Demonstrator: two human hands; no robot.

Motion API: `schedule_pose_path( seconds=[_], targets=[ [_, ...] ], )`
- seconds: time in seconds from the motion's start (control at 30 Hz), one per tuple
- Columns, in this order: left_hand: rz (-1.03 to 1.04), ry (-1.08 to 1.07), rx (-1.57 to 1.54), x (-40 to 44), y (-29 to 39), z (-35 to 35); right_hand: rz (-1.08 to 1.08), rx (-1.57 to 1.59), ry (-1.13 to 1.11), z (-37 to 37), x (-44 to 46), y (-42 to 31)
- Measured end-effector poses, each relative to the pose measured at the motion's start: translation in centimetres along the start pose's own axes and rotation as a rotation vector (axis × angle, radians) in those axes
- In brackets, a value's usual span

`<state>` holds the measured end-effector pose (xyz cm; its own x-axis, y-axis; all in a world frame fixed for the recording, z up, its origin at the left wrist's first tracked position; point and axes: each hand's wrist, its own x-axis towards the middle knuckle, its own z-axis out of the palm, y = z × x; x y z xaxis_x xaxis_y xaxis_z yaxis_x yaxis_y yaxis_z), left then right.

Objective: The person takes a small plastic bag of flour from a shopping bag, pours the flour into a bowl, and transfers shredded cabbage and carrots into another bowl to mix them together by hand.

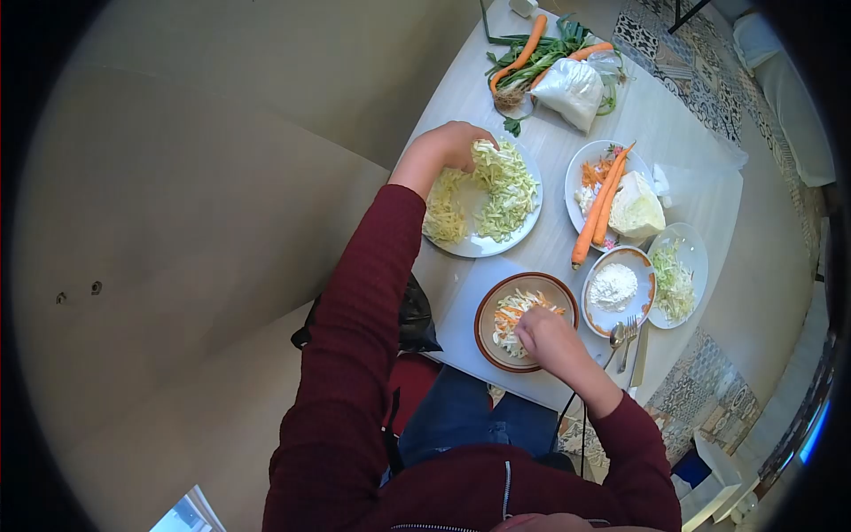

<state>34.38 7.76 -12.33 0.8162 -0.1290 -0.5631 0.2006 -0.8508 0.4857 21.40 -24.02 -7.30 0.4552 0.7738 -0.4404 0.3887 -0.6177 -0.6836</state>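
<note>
My left hand (452, 146) reaches over the far side of a white plate (479, 246) that holds two heaps of shreds. Its fingers are curled around some pale shredded cabbage (505, 195) at the top of the greener heap. A yellower heap of shreds (445, 213) lies on the left of that plate. My right hand (551, 339) is closed, with its fingertips down in a brown-rimmed bowl (483, 334). Shredded cabbage mixed with carrot strips (511, 315) fills the bowl's middle. Whatever those fingertips grip is hidden.
A floral plate bears whole carrots (603, 208), a cabbage chunk (636, 208) and grated carrot. Nearby are a plate of white powder (612, 286), a dish of shredded cabbage (674, 282), cutlery (628, 344) and a knife (638, 356). Carrots, greens and a white bag (570, 91) lie at the far end.
</note>
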Motion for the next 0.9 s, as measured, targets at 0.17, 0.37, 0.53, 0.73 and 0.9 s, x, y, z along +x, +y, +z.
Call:
schedule_pose_path(
  seconds=[0.17,0.37,0.53,0.73,0.9],
  targets=[
    [0.029,0.029,0.007,-0.3,-0.1,0.3,-0.165,-0.022,0.186,-1.6,5.1,-1.1],
    [0.038,0.049,0.025,-0.1,-0.1,0.6,-0.484,-0.067,0.371,1.0,16.8,0.9],
    [0.046,0.059,-0.002,-0.1,-0.6,0.8,-0.479,-0.248,0.316,2.4,18.9,2.4],
    [0.027,0.059,-0.09,0.0,-0.8,-0.2,-0.482,-0.293,0.296,2.9,19.4,3.2],
    [0.065,0.079,-0.078,-0.2,-0.9,-2.0,-0.456,-0.074,0.358,1.3,19.4,3.5]
  ],
)
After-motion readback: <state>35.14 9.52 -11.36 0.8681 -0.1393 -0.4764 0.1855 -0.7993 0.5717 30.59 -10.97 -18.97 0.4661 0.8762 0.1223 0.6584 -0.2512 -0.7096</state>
